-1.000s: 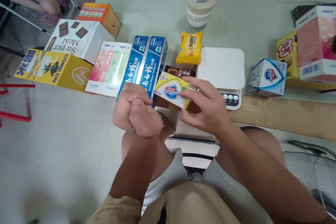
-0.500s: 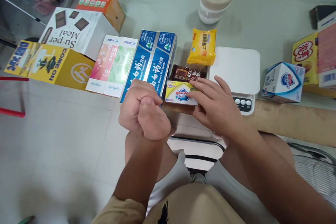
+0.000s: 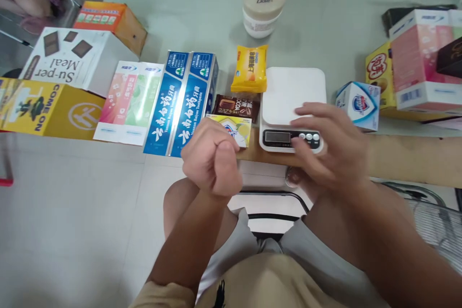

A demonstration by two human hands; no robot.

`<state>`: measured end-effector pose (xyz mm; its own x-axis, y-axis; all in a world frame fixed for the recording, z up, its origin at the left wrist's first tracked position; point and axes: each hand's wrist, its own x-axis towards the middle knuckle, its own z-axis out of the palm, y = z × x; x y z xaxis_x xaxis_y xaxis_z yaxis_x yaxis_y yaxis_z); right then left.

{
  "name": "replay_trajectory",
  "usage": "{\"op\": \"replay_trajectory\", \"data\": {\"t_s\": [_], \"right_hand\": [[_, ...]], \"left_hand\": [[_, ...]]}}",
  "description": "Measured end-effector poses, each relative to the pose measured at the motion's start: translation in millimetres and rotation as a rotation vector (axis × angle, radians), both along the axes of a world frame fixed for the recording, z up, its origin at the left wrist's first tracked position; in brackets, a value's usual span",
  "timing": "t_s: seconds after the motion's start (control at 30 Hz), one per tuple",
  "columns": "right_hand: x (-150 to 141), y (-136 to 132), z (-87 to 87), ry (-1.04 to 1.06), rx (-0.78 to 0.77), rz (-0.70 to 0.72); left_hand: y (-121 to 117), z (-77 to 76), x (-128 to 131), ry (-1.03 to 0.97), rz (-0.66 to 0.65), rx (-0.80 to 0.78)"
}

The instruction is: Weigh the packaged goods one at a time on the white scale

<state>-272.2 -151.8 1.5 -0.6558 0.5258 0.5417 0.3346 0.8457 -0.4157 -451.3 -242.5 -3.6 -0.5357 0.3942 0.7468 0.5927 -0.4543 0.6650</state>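
Note:
My left hand [image 3: 212,161] is curled into a fist at the table's front edge, nothing showing in it. Just behind it lies a yellow soap box [image 3: 233,127], flat on the table and free of both hands. My right hand [image 3: 330,147] hovers with spread fingers over the front of a white kitchen scale [image 3: 292,91], one fingertip at its buttons [image 3: 310,137]. A brown cocoa bar [image 3: 236,106] and a yellow soap packet [image 3: 250,68] lie behind the soap box.
Two blue toothpaste boxes [image 3: 180,103], a pink-green box [image 3: 128,101], a yellow carton [image 3: 46,110] and a white Su-per Meal box [image 3: 68,57] line the left. A Dove jar [image 3: 263,7] stands behind. A blue-white soap box [image 3: 358,104] and other cartons [image 3: 415,65] sit right.
My right hand set the yellow soap box down on the table beside the toothpaste boxes, let go, and moved right to the scale's buttons. My left fist stayed put.

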Motion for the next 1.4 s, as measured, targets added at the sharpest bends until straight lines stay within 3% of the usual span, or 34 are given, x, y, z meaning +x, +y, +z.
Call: {"op": "replay_trajectory", "data": {"t_s": [0.1, 0.17, 0.37, 0.53, 0.6, 0.7, 0.9, 1.03, 1.17, 1.27, 1.4], "right_hand": [[34, 19, -6.7, -0.018, 0.061, -0.334], [52, 28, -17.3, -0.107, 0.058, -0.475], [75, 34, -35.8, -0.294, -0.015, -0.476], [90, 35, -37.2, -0.283, -0.134, -0.701], [94, 35, -36.7, -0.304, -0.191, -0.731], [93, 36, -30.3, -0.256, -0.197, -0.69], [62, 43, -12.2, 0.003, 0.008, -0.45], [35, 49, -13.4, -0.021, -0.038, -0.238], [22, 52, -18.3, -0.045, -0.116, -0.072], [24, 52, -17.6, -0.062, -0.111, -0.059], [32, 47, -15.8, -0.088, -0.106, -0.177]], "left_hand": [[6, -0.6, 20, 0.068, -0.19, -0.179], [13, -1.0, 35, 0.136, -0.326, -0.3], [30, -1.8, 70, 0.304, -0.478, -0.431], [38, -4.0, 80, 0.317, -0.495, -0.423], [40, -5.9, 81, 0.314, -0.484, -0.403], [41, -7.4, 81, 0.3, -0.463, -0.361], [36, -5.4, 69, 0.234, -0.288, -0.442], [34, -11.4, 57, 0.203, -0.144, -0.426], [28, -19.3, 52, 0.185, -0.083, -0.484], [22, -21.5, 50, 0.172, -0.101, -0.568], [19, -23.2, 49, 0.148, -0.13, -0.602]]}}
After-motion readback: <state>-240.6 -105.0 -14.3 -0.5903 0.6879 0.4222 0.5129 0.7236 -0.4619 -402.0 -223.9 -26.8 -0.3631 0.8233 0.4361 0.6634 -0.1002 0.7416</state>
